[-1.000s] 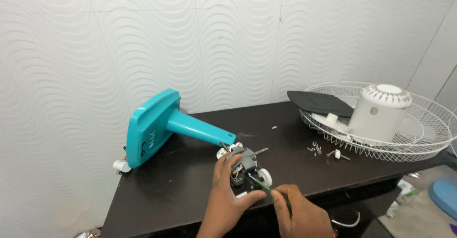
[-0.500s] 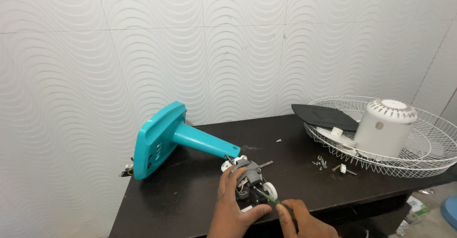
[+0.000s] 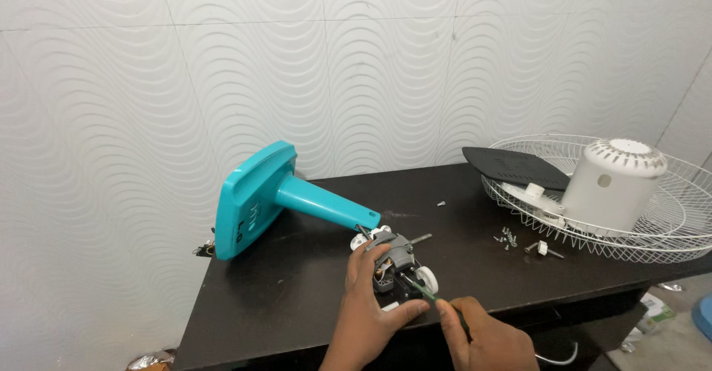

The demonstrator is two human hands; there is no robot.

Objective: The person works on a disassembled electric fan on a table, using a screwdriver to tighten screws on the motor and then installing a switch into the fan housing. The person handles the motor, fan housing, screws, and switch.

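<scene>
Fan motor [image 3: 394, 261]: on dark desk [image 3: 297, 297] near front edge, joined to teal stand [image 3: 276, 199] lying on its side.
Left hand [image 3: 369, 304]: grip clasped around motor, thumb under its near end.
Right hand [image 3: 486, 335]: grip closed on green-handled screwdriver [image 3: 424, 289], tip at motor.
Screws [image 3: 508, 237]: loose, right of motor, just beside wire guard [image 3: 667, 222].
White housing [image 3: 612, 185], black blade [image 3: 515, 166]: resting in guard.
Wall [image 3: 222, 67]: white, wavy relief.

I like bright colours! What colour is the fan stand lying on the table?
The fan stand is turquoise, clearest in the head view.
</scene>
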